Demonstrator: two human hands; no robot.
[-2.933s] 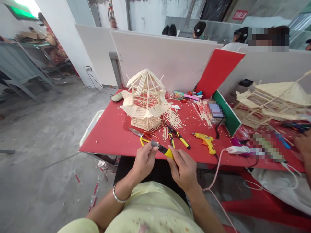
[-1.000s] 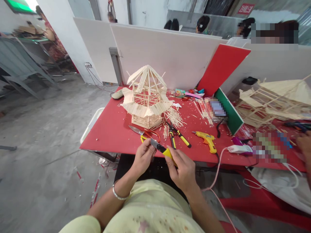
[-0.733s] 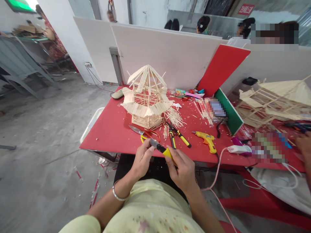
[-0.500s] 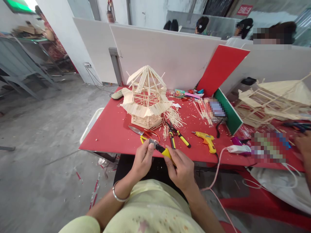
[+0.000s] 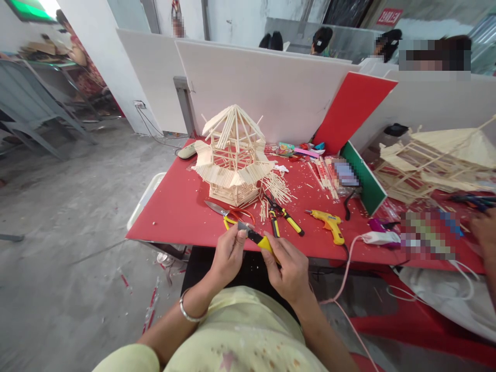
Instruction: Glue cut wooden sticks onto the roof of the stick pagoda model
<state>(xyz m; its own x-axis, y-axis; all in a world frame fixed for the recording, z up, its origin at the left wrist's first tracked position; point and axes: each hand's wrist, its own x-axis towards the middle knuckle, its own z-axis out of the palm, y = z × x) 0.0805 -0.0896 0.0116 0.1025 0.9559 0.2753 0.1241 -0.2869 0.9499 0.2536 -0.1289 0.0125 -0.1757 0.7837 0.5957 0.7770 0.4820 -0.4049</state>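
Right fingers (image 5: pixel 285 253) gripping a yellow-and-black knife (image 5: pixel 256 237) by the red counter's (image 5: pixel 174 206) near edge.
I see the left fingers (image 5: pixel 239 244) closed at its grey blade; what they pinch I can't tell. Beyond lie scissors (image 5: pixel 216 207), with pliers (image 5: pixel 293 225) and a yellow glue gun (image 5: pixel 330 224) to the right; a stick pavilion (image 5: pixel 232 177) stands farther back. On my feed, the far red sign (image 5: pixel 389 16) bears white characters too blurred to read; grey floor (image 5: pixel 77 206) spreads left.

- stick model (image 5: pixel 234 175): on desk (image 5: pixel 174 206), nearer left edge
- scissors (image 5: pixel 226 211) just before model
- pliers (image 5: pixel 279 210) right of scissors
- glue gun (image 5: pixel 329 223) right of pliers
- held tool (image 5: pixel 254 237) at front edge
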